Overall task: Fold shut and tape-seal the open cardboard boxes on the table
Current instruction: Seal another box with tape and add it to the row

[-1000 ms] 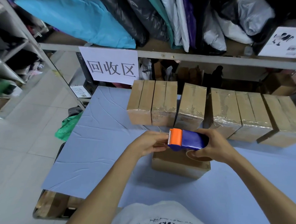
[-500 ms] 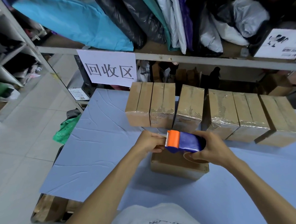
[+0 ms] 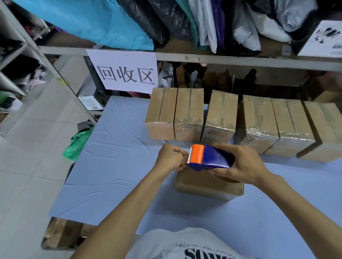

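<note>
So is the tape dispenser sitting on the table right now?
No, the right hand grips the tape dispenser, holding it up over the cardboard box nearest the person.

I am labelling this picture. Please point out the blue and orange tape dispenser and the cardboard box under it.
Blue and orange tape dispenser (image 3: 214, 158): head view, blue body.
Cardboard box under it (image 3: 208, 190): head view, front wall.
</note>
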Available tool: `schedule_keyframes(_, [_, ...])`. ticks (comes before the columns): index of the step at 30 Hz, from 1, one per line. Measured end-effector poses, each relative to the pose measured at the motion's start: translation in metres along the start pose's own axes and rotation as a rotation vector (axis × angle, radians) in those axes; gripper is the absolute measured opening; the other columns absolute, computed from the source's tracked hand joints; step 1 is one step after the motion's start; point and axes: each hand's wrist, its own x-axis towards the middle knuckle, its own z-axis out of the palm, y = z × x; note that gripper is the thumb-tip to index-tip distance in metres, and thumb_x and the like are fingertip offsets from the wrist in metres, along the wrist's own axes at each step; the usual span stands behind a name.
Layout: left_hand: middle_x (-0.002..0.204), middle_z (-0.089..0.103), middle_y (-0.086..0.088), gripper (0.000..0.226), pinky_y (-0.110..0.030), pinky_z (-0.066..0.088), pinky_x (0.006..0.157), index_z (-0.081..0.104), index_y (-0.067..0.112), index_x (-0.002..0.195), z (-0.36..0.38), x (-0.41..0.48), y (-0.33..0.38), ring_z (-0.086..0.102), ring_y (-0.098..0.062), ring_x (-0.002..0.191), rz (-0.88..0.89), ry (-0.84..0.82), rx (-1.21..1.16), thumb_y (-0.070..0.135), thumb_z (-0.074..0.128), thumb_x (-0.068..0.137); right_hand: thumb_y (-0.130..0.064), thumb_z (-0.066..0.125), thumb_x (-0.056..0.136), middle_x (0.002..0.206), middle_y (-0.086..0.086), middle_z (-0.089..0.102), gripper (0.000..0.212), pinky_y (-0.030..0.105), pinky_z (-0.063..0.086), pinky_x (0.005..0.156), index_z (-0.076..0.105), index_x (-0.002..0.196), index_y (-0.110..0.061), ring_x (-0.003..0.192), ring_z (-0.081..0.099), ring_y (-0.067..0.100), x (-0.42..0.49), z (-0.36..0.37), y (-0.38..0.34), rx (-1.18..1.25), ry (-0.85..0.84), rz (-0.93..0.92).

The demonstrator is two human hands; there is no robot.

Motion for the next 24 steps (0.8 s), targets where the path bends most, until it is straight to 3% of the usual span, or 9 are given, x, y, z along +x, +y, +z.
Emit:
schedule_keyframes(5, [0.067, 0.066, -0.002, 0.013, -0.024, 0.056, 0.058, 0.069, 0.009, 0.075, -0.011, 0.005, -0.010, 0.063, -0.013, 0.061, 0.008, 0.060, 0.072, 0.004, 0.067, 0.086, -0.054, 0.081, 0.065, 0.103, -0.007, 0.073, 0.072, 0.022, 0.045, 0.069, 0.059, 0.129, -0.027, 0.087, 0.067, 0.016, -0.004, -0.004, 0.001, -0.078, -0.025, 0.017])
schedule_keyframes(9, [0.067, 0.064, -0.012, 0.024, -0.020, 0.049, 0.048, 0.065, 0.000, 0.071, -0.026, 0.007, -0.010, 0.058, -0.014, 0.053, -0.025, 0.014, 0.021, -0.015, 0.050, 0.081, -0.050, 0.081, 0.064, 0.094, -0.006, 0.074, 0.069, 0.024, 0.043, 0.063, 0.062, 0.125, -0.027, 0.079, 0.067, 0.017, -0.002, -0.015, 0.005, -0.107, -0.043, 0.032])
schedule_keyframes(11, [0.064, 0.065, -0.011, 0.023, -0.022, 0.050, 0.051, 0.066, 0.002, 0.066, -0.037, 0.012, -0.017, 0.057, -0.016, 0.053, -0.026, 0.073, 0.038, -0.011, 0.053, 0.080, -0.054, 0.081, 0.063, 0.096, -0.007, 0.074, 0.071, 0.028, 0.049, 0.065, 0.061, 0.126, -0.028, 0.081, 0.067, 0.018, -0.003, -0.018, 0.009, -0.126, -0.070, 0.037])
schedule_keyframes(14, [0.063, 0.066, -0.010, 0.012, -0.020, 0.052, 0.051, 0.069, -0.003, 0.076, -0.051, 0.018, -0.027, 0.058, -0.016, 0.054, -0.041, 0.031, 0.045, -0.010, 0.061, 0.081, -0.055, 0.082, 0.062, 0.102, -0.004, 0.073, 0.074, 0.032, 0.053, 0.071, 0.061, 0.127, -0.026, 0.088, 0.068, 0.021, -0.011, -0.018, 0.018, -0.108, -0.072, 0.085])
schedule_keyframes(19, [0.067, 0.067, -0.010, 0.012, -0.026, 0.055, 0.063, 0.067, 0.002, 0.071, -0.044, 0.028, -0.040, 0.060, -0.017, 0.059, -0.028, 0.036, 0.055, 0.002, 0.070, 0.082, -0.057, 0.079, 0.065, 0.104, -0.005, 0.073, 0.074, 0.027, 0.047, 0.067, 0.059, 0.130, -0.027, 0.092, 0.067, 0.020, -0.007, -0.006, 0.015, -0.185, -0.083, 0.074])
schedule_keyframes(24, [0.074, 0.069, -0.006, 0.011, -0.021, 0.054, 0.062, 0.069, 0.002, 0.077, -0.046, 0.031, -0.051, 0.061, -0.013, 0.061, -0.011, -0.024, 0.006, 0.000, 0.065, 0.086, -0.050, 0.080, 0.064, 0.098, -0.004, 0.074, 0.067, 0.028, 0.047, 0.063, 0.062, 0.125, -0.028, 0.085, 0.067, 0.023, -0.007, -0.006, 0.013, -0.217, -0.075, 0.085])
